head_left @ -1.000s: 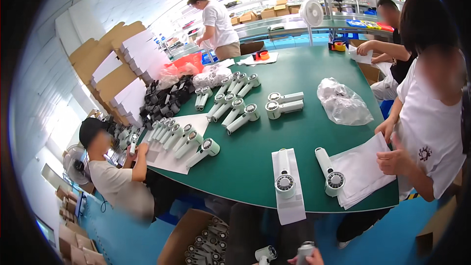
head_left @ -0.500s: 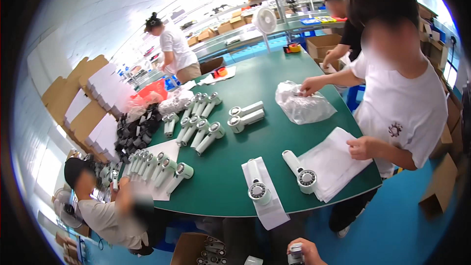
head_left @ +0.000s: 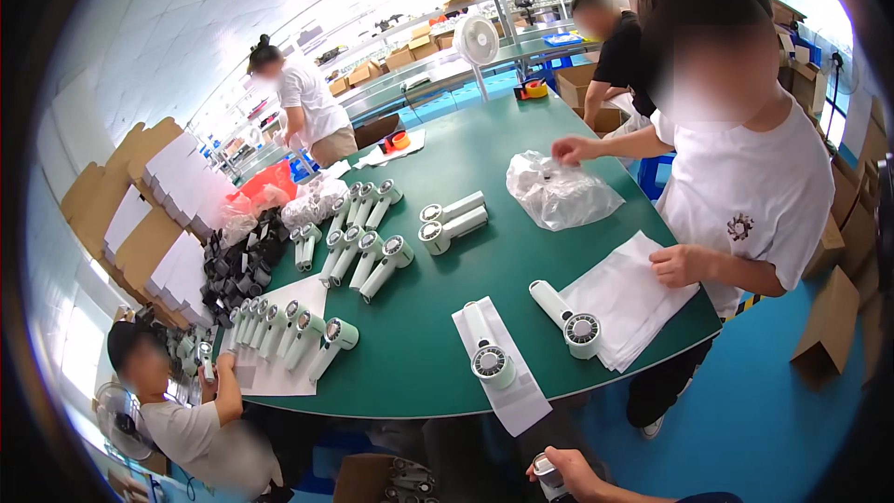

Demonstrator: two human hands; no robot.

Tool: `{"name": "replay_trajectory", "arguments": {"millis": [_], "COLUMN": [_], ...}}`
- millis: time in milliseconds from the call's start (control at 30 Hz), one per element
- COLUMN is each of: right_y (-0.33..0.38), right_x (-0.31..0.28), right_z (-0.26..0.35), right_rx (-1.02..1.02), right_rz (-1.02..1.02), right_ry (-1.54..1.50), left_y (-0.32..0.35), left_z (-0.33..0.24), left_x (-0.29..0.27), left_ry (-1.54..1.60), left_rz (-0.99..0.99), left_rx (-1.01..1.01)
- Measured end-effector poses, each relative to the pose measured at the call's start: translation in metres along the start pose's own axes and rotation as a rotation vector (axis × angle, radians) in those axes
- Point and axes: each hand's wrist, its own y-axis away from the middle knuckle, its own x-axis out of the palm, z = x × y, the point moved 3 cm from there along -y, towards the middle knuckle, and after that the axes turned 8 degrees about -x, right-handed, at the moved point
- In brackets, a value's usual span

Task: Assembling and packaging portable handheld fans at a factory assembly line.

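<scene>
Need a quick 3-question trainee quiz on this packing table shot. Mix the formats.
1. True or false: the handheld fan nearest the front edge of the green table lies on a white sheet.
2. The standing person in the white T-shirt reaches one hand to: A) a tape roll, B) the clear plastic bag, C) a cardboard box.
3. Which side is the wearer's hand that shows at the lower edge, gripping a small device?

Key: 1 true; 2 B; 3 right.
</scene>
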Motion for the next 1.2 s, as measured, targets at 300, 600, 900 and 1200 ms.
{"name": "replay_trajectory", "arguments": {"millis": [300,600,900,1200], "right_y": [0.019,0.035,0.030,0.014], "right_x": [-0.018,-0.028,-0.024,-0.017], "right_z": [-0.017,-0.023,-0.046,0.005], "right_rx": [0.183,-0.345,-0.771,-0.728], "right_rz": [-0.112,0.193,0.519,0.347], "right_ry": [0.093,0.164,0.362,0.471], "left_y": [-0.001,-0.009,-0.029,-0.034], "left_z": [-0.186,-0.182,-0.094,-0.140], "left_x": [0.083,0.097,0.052,0.075], "left_ry": [-0.085,-0.537,0.185,-0.378], "left_rz": [-0.480,-0.724,-0.498,-0.658], "left_rx": [-0.009,-0.174,0.865,0.966]}}
